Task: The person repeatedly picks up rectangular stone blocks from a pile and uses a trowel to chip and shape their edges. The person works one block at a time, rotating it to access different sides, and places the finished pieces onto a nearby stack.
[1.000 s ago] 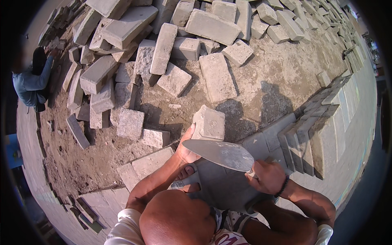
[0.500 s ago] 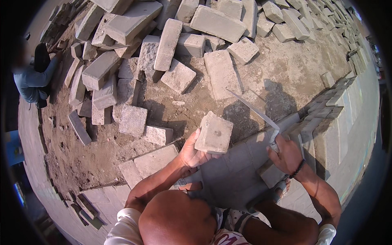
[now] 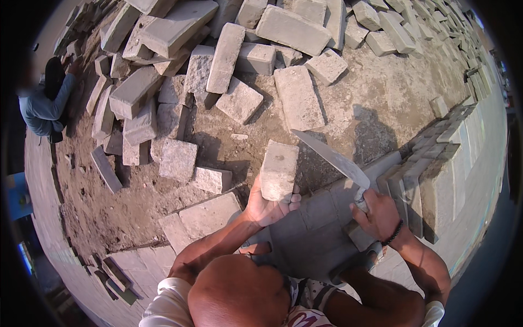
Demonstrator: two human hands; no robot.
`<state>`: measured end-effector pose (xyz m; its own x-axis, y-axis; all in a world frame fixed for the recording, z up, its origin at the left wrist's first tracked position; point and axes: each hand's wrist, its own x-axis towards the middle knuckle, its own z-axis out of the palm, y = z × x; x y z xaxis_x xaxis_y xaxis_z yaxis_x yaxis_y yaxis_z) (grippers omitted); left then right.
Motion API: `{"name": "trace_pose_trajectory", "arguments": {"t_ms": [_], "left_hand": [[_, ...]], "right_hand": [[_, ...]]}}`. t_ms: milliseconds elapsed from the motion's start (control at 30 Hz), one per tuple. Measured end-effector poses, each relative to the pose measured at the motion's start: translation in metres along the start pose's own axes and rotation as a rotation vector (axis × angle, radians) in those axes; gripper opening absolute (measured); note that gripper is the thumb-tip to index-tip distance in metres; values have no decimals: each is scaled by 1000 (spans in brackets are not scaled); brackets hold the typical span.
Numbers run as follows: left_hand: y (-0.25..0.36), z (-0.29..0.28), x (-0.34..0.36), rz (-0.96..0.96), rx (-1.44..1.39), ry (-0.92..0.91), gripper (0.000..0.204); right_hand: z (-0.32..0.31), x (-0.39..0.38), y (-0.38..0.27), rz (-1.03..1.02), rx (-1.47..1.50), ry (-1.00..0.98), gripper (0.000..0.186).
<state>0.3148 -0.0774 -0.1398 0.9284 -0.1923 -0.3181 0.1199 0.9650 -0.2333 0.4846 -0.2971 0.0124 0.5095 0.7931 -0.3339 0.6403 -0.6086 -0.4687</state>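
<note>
Left grip (image 3: 267, 211): a grey block (image 3: 279, 171) is held from below.
Right grip (image 3: 378, 215): a trowel (image 3: 336, 161) is held by its handle.
Soil (image 3: 131, 218): loose blocks (image 3: 177, 30) are heaped beyond both.

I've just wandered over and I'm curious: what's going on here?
A person is holding a short concrete block up in the left hand and gripping a trowel in the right hand. The blade's tip is near the block's far end, though the two look apart. Beyond lies a jumbled heap of blocks on bare dirt. At far left, another person in a blue top is down low.
</note>
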Motion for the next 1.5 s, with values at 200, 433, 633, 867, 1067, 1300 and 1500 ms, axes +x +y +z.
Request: {"name": "trace_pose_trajectory", "arguments": {"t_ms": [200,433,633,867,1067,1300,1500], "left_hand": [[-4,23,6,245,14,264,63],[-4,28,6,83,-72,344,74],[-2,16,3,-31,-206,76,60],[-14,8,-6,-191,-337,-133,60],[-21,6,-24,-224,-476,127,66],[-8,31,-18,38,593,347,72],[-24,53,35,-35,1305,240,79]], "right_hand": [[23,-19,-3,-259,-130,-43,27],[31,-5,33,-246,-467,-28,22],[1,25,22,22,-96,171,24],[13,-5,3,-107,321,-73,40],[77,-1,42,-349,115,-51,31],[1,-16,53,242,330,298,25],[-19,-75,51,221,363,359,24]]}}
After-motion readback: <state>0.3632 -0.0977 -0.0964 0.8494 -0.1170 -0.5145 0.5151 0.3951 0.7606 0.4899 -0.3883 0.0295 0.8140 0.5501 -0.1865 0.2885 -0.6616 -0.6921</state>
